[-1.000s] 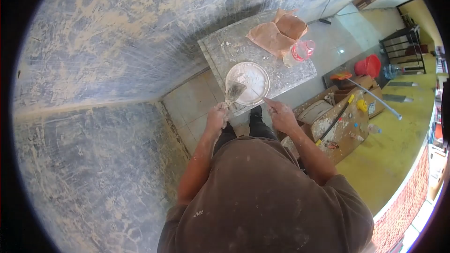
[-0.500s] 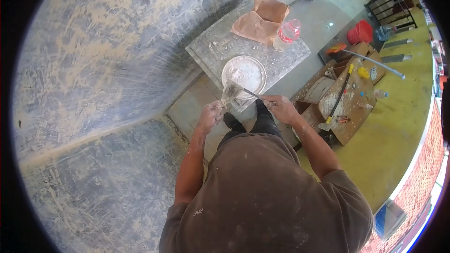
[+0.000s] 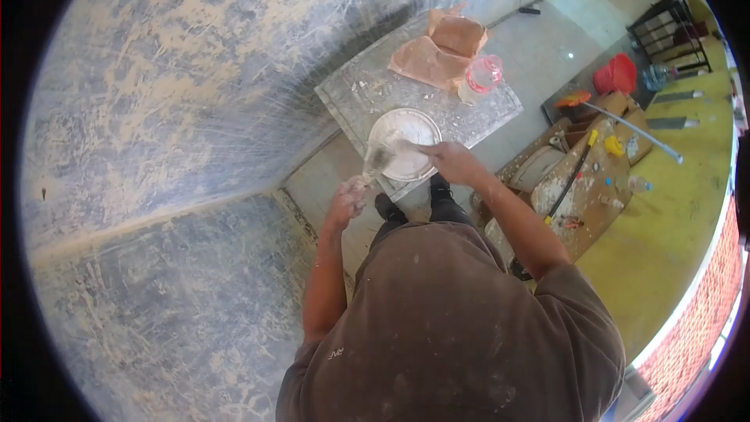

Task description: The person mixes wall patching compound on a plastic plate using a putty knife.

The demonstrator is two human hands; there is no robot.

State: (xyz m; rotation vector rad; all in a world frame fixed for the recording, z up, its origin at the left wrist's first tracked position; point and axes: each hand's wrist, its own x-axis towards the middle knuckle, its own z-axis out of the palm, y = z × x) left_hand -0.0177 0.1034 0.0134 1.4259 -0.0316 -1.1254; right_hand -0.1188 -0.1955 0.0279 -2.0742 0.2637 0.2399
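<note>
My left hand (image 3: 349, 199), dusted with white, is closed around the handle of a putty knife (image 3: 379, 159). Its wide blade leans up over the near left rim of a round tub (image 3: 404, 111), which holds white plaster paste (image 3: 397, 126). Over the tub's right side, my right hand (image 3: 455, 162) grips a second putty knife (image 3: 408, 146), its blade smeared by motion and close to the first blade. The tub stands on a grey, plaster-spattered bench (image 3: 351, 95).
Behind the tub sit a torn brown paper bag (image 3: 437, 59) and a clear plastic bottle (image 3: 480, 82). A patchily plastered wall (image 3: 195, 94) rises on the left. To the right are a cluttered board (image 3: 594, 203), a long-handled pole (image 3: 644, 138) and a red bucket (image 3: 617, 73).
My right hand has moved slightly left and up, bringing its putty knife over the tub and across the other blade. My left hand has shifted slightly down. The whole view has tilted a little.
</note>
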